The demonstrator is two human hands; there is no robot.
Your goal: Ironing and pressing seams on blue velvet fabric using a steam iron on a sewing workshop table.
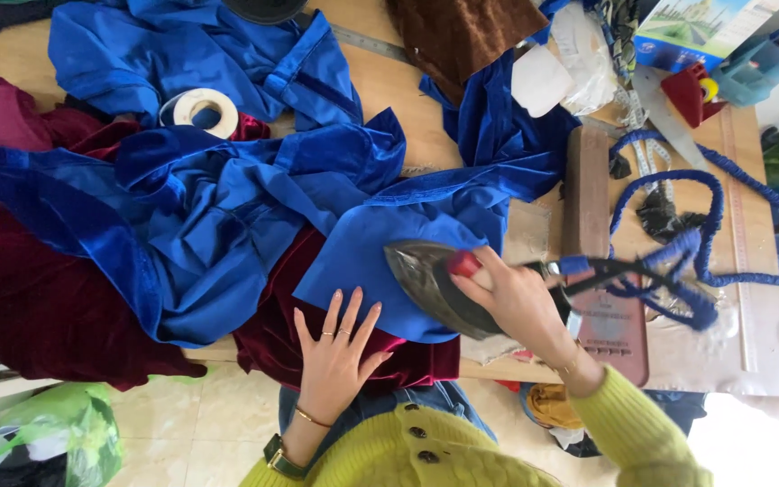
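- Nearest to me, at six o'clock, my yellow knitted sleeves and dark buttons fill the bottom edge, with a watch [281,458] and a thin bangle on my left wrist.
- My left hand [335,352] lies flat with fingers spread, gripping nothing, pressing down on the dark red velvet [263,347] right at the table's near edge, fingertips just touching the blue fabric panel [380,261].
- At about three o'clock from that hand, my right hand [511,302] is clenched around the handle of the iron [430,284], thumb near its red knob.
- The iron's dark soleplate sits on the blue fabric panel, its pointed nose aimed toward ten o'clock.
- From the iron's rear a blue braided cord [705,225] loops away toward two o'clock across the wooden table [389,90].
- Just beyond my right hand, at one o'clock, a brown wooden block [586,189] stands lengthwise, a reddish pad below it.
- At nine o'clock, crumpled blue satin [182,207] is heaped over more red velvet.
- Farther, at eleven o'clock, a roll of white tape [198,110] rests among the folds.
- At twelve o'clock, far off, brown velvet [462,32] lies at the table's back edge.
- At two o'clock, farthest, a printed box [696,27] and a small red thing [689,92] sit near the corner.
- Down at eight o'clock, a green plastic bag [56,433] lies on the tiled floor.
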